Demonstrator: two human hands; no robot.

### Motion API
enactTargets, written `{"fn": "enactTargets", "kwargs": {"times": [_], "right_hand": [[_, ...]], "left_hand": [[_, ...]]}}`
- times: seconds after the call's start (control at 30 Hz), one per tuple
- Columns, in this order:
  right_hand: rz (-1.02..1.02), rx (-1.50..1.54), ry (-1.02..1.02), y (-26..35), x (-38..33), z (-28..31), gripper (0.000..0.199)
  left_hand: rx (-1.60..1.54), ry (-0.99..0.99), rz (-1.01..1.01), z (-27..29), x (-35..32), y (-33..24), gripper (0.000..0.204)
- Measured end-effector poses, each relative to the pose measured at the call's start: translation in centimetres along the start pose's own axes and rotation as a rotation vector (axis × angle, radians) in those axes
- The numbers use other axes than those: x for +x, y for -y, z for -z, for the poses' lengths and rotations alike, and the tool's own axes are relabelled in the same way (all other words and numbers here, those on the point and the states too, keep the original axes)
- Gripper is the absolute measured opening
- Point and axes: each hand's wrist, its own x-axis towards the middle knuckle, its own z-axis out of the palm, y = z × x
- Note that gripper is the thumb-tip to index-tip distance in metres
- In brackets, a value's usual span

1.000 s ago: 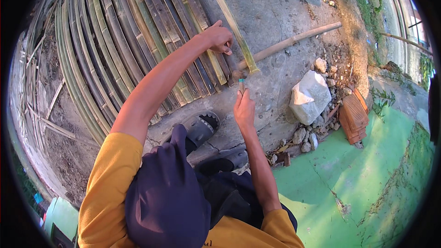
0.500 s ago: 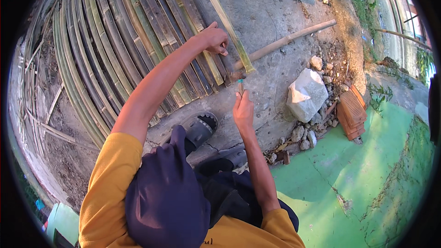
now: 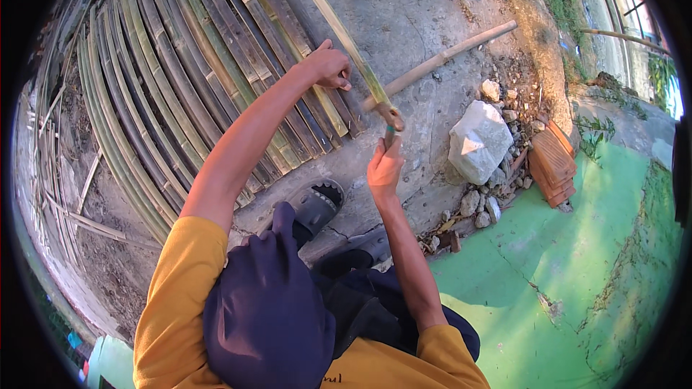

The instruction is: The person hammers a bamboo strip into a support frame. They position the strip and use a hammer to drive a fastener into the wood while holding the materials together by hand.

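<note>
My right hand (image 3: 386, 168) grips the short handle of a hammer (image 3: 390, 115), which has a teal band below its head. The hammer head overlaps the near end of a pale split-bamboo strip (image 3: 346, 39); whether they touch is unclear. That strip's end crosses over a round wooden pole (image 3: 461, 54) lying on the concrete. My left hand (image 3: 330, 67) is closed, fingers curled, above the right edge of a row of bamboo slats (image 3: 216, 65). Whatever it may be holding is hidden.
A large pale rock (image 3: 479, 142) lies right of my right hand, with rubble (image 3: 472, 205) and stacked orange tiles (image 3: 553, 166) beside it. Green-painted floor (image 3: 533, 259) spreads at lower right. My sandalled foot (image 3: 317, 205) is near the slats' ends. Loose thin strips (image 3: 61, 173) lie far left.
The hammer head has swung from left of the pale strip's end to over it, my right hand shifting slightly right. My left hand stays closed by the slats. The whole view has shifted a little.
</note>
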Motion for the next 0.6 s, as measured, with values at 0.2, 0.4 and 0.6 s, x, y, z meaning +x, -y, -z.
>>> {"fn": "enactTargets", "kwargs": {"times": [0.2, 0.4, 0.6], "right_hand": [[-0.073, -0.208, 0.246, -1.2, -0.6, -1.2, 0.024], [0.013, -0.3, 0.308, -0.4, -1.5, -1.7, 0.025], [-0.111, -0.253, 0.115, -1.5, -1.9, -0.8, 0.026]], "left_hand": [[-0.004, -0.032, -0.016, -1.0, -0.8, 1.5, 0.032], [-0.011, -0.01, 0.019, -0.6, 0.0, 1.0, 0.032], [0.043, -0.034, -0.005, 0.1, 0.6, 0.2, 0.033]]}}
